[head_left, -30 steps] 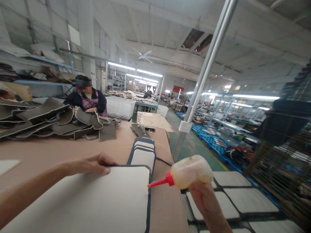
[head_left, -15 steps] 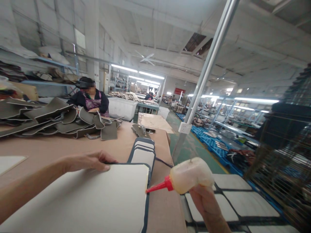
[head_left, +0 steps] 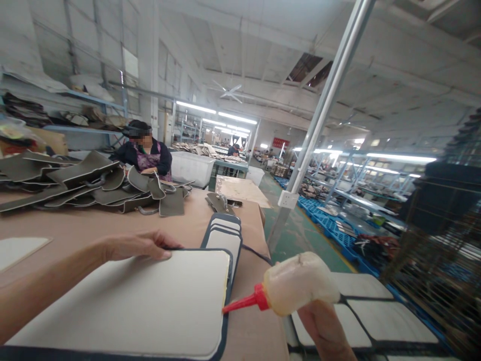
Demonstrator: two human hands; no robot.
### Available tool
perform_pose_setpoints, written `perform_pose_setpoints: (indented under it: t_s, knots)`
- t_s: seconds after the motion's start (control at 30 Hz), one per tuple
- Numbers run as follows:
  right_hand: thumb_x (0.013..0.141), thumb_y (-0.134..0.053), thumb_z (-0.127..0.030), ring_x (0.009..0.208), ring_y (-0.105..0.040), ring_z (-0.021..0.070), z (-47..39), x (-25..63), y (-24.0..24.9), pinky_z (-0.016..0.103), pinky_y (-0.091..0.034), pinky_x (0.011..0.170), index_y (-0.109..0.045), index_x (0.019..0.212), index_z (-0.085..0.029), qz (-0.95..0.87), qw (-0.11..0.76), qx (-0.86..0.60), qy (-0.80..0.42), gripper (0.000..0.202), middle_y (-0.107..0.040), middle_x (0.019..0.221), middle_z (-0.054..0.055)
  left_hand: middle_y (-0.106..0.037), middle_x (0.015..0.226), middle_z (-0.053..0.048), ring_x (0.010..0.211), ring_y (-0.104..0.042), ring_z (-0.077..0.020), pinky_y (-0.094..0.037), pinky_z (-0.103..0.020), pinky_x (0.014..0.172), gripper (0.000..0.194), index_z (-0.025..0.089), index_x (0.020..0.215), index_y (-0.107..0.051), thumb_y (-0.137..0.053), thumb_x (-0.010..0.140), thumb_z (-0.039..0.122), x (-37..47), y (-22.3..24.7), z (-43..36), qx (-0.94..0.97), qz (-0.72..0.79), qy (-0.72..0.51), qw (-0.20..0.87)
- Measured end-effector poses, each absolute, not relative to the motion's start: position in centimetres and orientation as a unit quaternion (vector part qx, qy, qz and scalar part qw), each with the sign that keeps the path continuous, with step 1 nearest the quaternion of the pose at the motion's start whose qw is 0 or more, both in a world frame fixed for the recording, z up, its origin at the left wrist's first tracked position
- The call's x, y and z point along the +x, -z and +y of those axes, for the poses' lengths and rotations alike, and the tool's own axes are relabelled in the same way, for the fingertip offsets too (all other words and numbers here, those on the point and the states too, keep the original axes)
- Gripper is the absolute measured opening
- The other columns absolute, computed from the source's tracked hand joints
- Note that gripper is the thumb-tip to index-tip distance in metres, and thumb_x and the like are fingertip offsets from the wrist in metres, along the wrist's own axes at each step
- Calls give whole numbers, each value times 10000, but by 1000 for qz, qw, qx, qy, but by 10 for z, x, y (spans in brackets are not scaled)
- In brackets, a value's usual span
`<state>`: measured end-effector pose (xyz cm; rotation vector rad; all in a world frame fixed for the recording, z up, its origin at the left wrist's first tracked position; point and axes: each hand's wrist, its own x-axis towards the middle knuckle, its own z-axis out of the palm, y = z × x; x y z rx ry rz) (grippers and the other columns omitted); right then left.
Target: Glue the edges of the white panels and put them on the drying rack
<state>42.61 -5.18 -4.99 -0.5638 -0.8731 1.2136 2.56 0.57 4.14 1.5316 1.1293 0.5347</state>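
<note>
My left hand (head_left: 145, 244) grips the far edge of a large white panel (head_left: 135, 306) with a dark navy border, thumb on top and fingers hidden behind the edge. My right hand (head_left: 325, 323) is wrapped round a cloudy squeeze glue bottle (head_left: 300, 283), tipped on its side. Its red nozzle (head_left: 246, 302) points left, with the tip at the panel's right edge. Along that edge, beyond the tip, runs a thin yellowish line of glue. Behind the panel lies a stack of smaller white pieces (head_left: 222, 239) with dark borders.
Dark olive pieces with pale edges (head_left: 105, 188) are heaped at the table's far left, and a co-worker (head_left: 148, 153) sits behind them. A metal post (head_left: 319, 105) with a socket box rises beyond the table. More bordered white panels (head_left: 394, 321) lie low on the right.
The bottle's nozzle tip has slid towards me along the panel's right edge. The panel's near edge has come into view. My left hand keeps its grip.
</note>
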Motion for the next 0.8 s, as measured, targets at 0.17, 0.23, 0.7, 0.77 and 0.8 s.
perform_pose_setpoints:
  t_s: [0.17, 0.23, 0.7, 0.77, 0.8]
  knots:
    - [484, -835, -147, 761, -730, 249, -55, 423, 47, 442, -529, 910, -682, 1084, -315, -361, 702, -262, -555, 641, -781, 847, 12, -773, 1028, -30, 1007, -668, -271, -511, -277, 835, 362, 185, 1016, -764, -709, 727, 397, 29, -48, 3, 665, 433, -162, 586]
    - [468, -850, -172, 800, -731, 273, -57, 421, 43, 456, -532, 903, -688, 1066, -315, -357, 695, -264, -565, 636, -781, 851, 28, -776, 1012, -40, 969, -678, -269, -510, -271, 808, 393, 167, 1056, -750, -688, 748, 403, 29, -49, 2, 670, 414, -155, 596]
    - [406, -787, -117, 850, -723, 314, -66, 406, 33, 470, -538, 874, -684, 1033, -335, -316, 707, -302, -556, 672, -772, 951, 44, -777, 1004, -47, 928, -688, -256, -516, -277, 784, 455, 151, 1143, -711, -681, 755, 387, 15, -40, 5, 643, 418, -171, 619]
    - [402, -753, -95, 836, -724, 304, -66, 407, 34, 458, -543, 870, -682, 1039, -331, -321, 698, -308, -561, 683, -770, 958, 38, -778, 991, -50, 906, -693, -249, -512, -282, 795, 440, 149, 1142, -711, -672, 768, 377, 15, -41, 3, 640, 412, -176, 625]
    - [412, -749, -104, 856, -721, 307, -66, 408, 36, 456, -541, 876, -679, 1053, -327, -325, 691, -313, -564, 682, -767, 975, 42, -779, 983, -49, 896, -695, -246, -511, -280, 793, 434, 150, 1137, -713, -672, 768, 376, 16, -41, 2, 638, 411, -179, 626]
